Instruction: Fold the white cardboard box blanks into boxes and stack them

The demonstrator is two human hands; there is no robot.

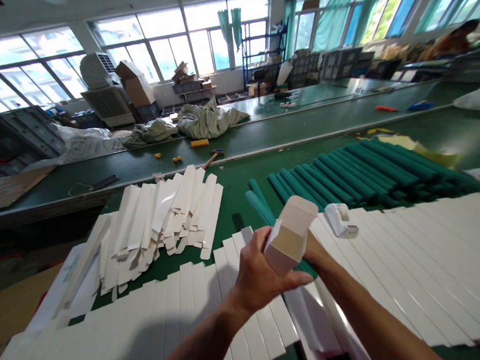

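My left hand (255, 272) is closed around a long white carton (283, 256), its upper end open toward me with the flap (300, 212) raised. Behind the carton is my right hand (313, 250), its fingers mostly hidden. A green ribbed tube (260, 205) runs behind the carton and shows again below it by my right palm, where the hand appears to grip it. Under both hands lie rows of closed white cartons (417, 253). More green tubes (349, 172) are piled behind them at the right.
Flattened white cartons (158, 216) lie heaped at the left. A white tape dispenser (340, 219) sits on the carton row. Farther back are a hammer (211, 159), a yellow block (199, 143) and crumpled sheeting (209, 119) along the green bench. Another person (456, 40) is at the far right.
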